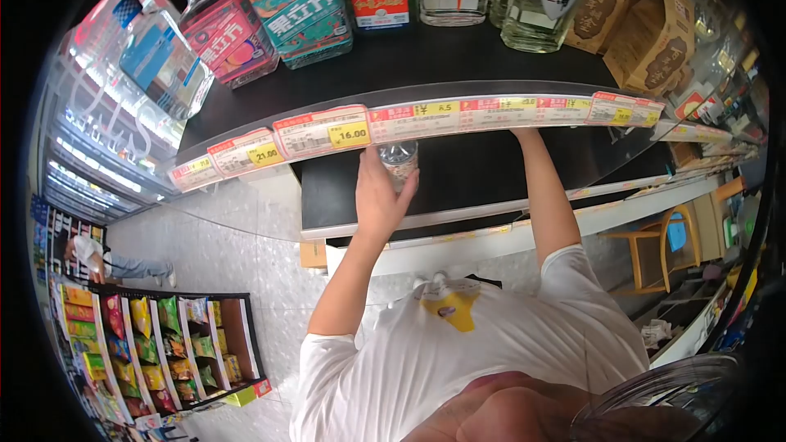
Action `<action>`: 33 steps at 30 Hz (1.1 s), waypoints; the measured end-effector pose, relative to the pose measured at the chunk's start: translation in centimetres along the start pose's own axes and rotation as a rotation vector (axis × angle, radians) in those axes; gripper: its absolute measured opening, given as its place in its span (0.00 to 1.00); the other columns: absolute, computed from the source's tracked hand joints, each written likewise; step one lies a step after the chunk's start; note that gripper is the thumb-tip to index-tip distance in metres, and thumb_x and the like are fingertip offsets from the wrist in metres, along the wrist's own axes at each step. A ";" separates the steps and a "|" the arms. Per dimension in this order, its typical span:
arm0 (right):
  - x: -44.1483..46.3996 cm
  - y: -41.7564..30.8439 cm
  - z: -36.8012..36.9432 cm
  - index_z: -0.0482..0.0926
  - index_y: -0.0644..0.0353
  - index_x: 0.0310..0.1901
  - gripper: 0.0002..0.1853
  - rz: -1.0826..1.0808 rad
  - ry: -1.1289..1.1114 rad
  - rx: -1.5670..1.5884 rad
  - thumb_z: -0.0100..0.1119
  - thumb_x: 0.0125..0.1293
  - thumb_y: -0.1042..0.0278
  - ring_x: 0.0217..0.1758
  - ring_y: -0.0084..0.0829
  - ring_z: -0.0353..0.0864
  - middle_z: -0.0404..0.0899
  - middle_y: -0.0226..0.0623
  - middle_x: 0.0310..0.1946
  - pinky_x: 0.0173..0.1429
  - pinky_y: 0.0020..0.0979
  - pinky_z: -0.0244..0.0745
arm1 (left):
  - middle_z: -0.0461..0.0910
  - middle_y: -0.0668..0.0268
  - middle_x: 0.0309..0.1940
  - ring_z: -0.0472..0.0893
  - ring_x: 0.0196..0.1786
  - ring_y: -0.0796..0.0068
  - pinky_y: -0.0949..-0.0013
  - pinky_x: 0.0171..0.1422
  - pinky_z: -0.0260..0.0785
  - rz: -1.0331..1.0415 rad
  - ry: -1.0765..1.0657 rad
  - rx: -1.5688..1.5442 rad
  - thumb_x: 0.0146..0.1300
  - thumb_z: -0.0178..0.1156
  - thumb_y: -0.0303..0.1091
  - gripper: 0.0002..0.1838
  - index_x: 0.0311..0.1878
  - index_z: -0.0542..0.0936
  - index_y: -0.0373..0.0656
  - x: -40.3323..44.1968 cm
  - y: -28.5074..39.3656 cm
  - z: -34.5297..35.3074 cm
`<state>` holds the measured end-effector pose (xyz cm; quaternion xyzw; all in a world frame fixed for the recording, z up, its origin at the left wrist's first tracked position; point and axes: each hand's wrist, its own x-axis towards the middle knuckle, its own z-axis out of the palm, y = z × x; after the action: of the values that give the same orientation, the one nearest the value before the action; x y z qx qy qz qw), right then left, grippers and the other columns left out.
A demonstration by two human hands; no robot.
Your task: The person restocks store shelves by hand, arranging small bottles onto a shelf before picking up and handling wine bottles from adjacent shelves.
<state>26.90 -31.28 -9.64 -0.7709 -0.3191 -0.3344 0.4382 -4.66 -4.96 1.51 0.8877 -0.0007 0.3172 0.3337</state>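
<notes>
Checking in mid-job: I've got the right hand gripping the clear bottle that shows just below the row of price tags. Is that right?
No, the hand is wrong: the head view shows the left hand gripping the clear bottle. The bottle does show just below the row of price tags, as you said.

Clear little bottle, black shelves, red-white-yellow price tags, pink bottle, teal patterned bottle, white shirt
</notes>
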 end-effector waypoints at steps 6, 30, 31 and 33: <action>-0.8 4.4 4.0 0.76 0.59 0.64 0.21 0.237 -0.144 0.271 0.60 0.76 0.57 0.66 0.42 0.76 0.77 0.42 0.64 0.71 0.43 0.71 | 0.71 0.42 0.63 0.76 0.63 0.39 0.50 0.66 0.71 0.013 -0.056 -0.038 0.62 0.72 0.37 0.48 0.76 0.54 0.31 0.3 0.9 0.9; -4.0 -25.6 -3.0 0.50 0.59 0.83 0.48 0.255 -0.422 0.589 0.69 0.67 0.71 0.76 0.45 0.70 0.64 0.53 0.76 0.77 0.41 0.67 | 0.83 0.50 0.52 0.80 0.59 0.45 0.51 0.64 0.71 0.107 0.045 0.038 0.68 0.65 0.31 0.13 0.54 0.84 0.43 7.8 -10.4 0.2; -4.7 -25.9 -2.5 0.49 0.60 0.82 0.49 0.226 -0.467 0.523 0.71 0.67 0.69 0.78 0.50 0.68 0.61 0.55 0.78 0.80 0.43 0.64 | 0.82 0.50 0.56 0.79 0.61 0.47 0.51 0.66 0.71 0.122 -0.016 0.097 0.68 0.65 0.31 0.15 0.57 0.83 0.43 8.8 -13.4 1.2; -5.0 -27.7 -1.8 0.49 0.59 0.82 0.49 0.193 -0.359 0.390 0.71 0.66 0.68 0.78 0.55 0.67 0.61 0.57 0.77 0.79 0.45 0.66 | 0.80 0.52 0.62 0.78 0.65 0.50 0.52 0.68 0.70 0.160 -0.137 0.219 0.68 0.66 0.30 0.20 0.63 0.80 0.44 10.4 -21.3 4.5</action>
<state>1.85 -22.52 -0.14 -0.7458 -0.3749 -0.0815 0.5446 10.71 11.13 -7.89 0.9355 -0.0596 0.2796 0.2076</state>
